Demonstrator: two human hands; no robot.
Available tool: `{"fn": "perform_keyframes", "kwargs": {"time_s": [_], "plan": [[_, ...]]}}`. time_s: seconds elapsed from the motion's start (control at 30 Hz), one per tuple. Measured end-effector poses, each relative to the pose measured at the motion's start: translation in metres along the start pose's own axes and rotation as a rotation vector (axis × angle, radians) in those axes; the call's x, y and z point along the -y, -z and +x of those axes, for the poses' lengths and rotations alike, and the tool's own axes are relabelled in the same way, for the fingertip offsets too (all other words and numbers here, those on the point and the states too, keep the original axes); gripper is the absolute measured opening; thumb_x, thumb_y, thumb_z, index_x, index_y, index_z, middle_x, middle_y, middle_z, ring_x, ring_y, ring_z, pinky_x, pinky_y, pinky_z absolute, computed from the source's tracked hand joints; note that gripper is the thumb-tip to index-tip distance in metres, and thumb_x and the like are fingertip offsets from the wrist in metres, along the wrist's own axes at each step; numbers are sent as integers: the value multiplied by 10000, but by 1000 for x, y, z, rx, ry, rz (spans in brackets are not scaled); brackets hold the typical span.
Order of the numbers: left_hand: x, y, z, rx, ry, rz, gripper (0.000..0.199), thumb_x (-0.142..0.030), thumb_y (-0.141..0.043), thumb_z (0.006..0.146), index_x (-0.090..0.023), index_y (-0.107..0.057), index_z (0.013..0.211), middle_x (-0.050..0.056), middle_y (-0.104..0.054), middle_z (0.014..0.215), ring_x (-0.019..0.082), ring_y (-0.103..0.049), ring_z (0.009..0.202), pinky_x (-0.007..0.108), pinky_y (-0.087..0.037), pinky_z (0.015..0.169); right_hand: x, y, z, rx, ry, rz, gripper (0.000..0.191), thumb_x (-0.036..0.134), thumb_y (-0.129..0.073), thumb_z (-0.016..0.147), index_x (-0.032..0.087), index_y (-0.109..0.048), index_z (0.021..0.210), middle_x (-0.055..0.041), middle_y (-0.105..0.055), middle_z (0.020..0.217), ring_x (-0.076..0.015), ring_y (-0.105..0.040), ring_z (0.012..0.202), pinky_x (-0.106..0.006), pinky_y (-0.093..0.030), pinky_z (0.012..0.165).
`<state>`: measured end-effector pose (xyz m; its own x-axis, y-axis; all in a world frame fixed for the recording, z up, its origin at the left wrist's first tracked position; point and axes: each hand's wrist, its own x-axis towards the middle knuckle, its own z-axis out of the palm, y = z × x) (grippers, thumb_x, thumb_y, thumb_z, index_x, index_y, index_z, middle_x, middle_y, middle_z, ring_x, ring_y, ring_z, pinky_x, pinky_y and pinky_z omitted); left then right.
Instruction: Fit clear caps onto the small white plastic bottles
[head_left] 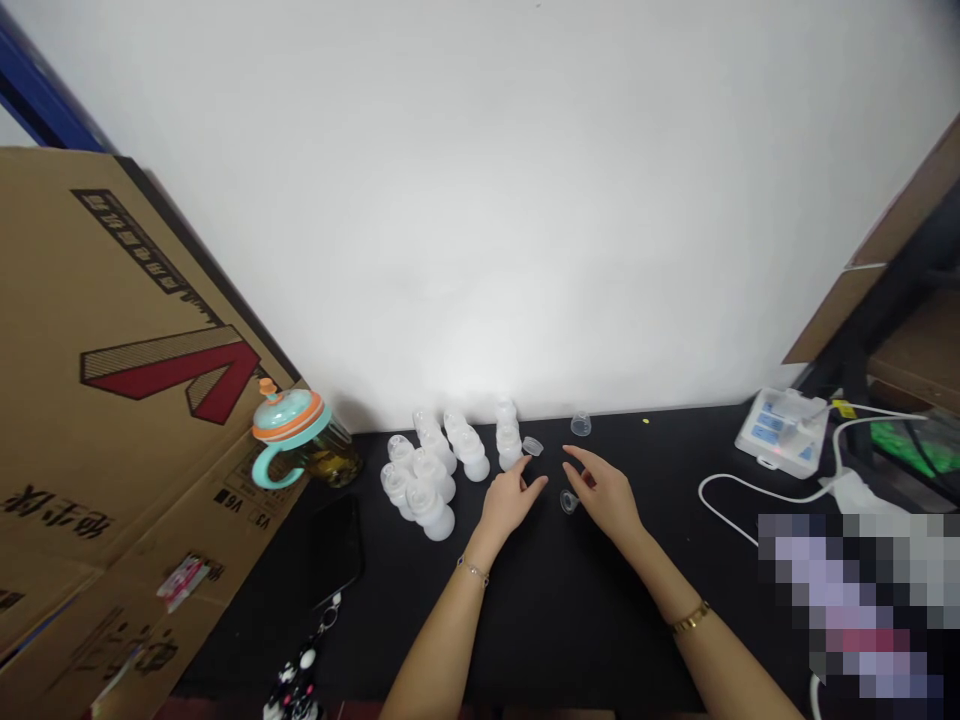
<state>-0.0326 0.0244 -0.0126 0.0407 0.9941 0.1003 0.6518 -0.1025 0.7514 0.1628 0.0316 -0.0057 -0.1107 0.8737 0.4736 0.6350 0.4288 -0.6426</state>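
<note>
My left hand (511, 500) is low over the black table, thumb and forefinger apart and nothing visible between them. Just beyond its fingertips stand a small white bottle (508, 447) and a tilted clear cap (532, 446). Facing it, my right hand (604, 492) has its forefinger stretched out and holds nothing that I can see. A second clear cap (568, 501) lies beside its lower fingers; whether they touch is unclear. Farther back, near the wall, sits another clear dome-shaped cap (580, 424). Several white bottles (431, 510) with clear tops are grouped left of my left hand.
A lidded jug (300, 435) with a turquoise handle and a dark phone (335, 550) are on the left, by a large cardboard box (112, 420). On the right lie a white power strip box (781, 432) and its looping cable (720, 480). The white wall borders the table's back.
</note>
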Motion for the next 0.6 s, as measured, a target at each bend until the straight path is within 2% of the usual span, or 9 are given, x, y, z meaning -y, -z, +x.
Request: {"fn": "perform_keyframes", "kwargs": {"time_s": [0.2,0.37,0.47,0.6], "plan": [[9,3,6,-18,112,75,596,-524,-566,905,-154,-582,1372,26,-684,733,222,-651,733,294,-428,665,-12,13,9,-67,-46,-103,366,388,-493,954,203,-736,1156,-65,-759,843,-183,-652,610,-306,-510,646],[9,7,7,-11,143,151,600,-504,-544,930,-133,-550,1401,41,-700,781,225,-656,776,292,-416,661,-20,21,15,21,-110,-144,313,399,-545,918,237,-765,1071,-28,-766,812,-187,-668,637,-283,-486,610],[4,7,5,-19,106,166,527,-477,-538,937,-163,-592,1356,17,-680,741,208,-648,740,283,-405,639,-19,23,16,57,-106,-157,313,405,-537,922,245,-769,1059,-26,-762,782,-198,-678,658,-285,-488,629],[-7,7,0,8,-32,233,339,-321,-484,957,-245,-670,1230,-12,-661,701,175,-638,687,266,-415,658,-16,22,13,184,-86,-197,291,275,-523,911,253,-769,1063,-31,-787,932,-206,-716,800,-287,-500,733]]}}
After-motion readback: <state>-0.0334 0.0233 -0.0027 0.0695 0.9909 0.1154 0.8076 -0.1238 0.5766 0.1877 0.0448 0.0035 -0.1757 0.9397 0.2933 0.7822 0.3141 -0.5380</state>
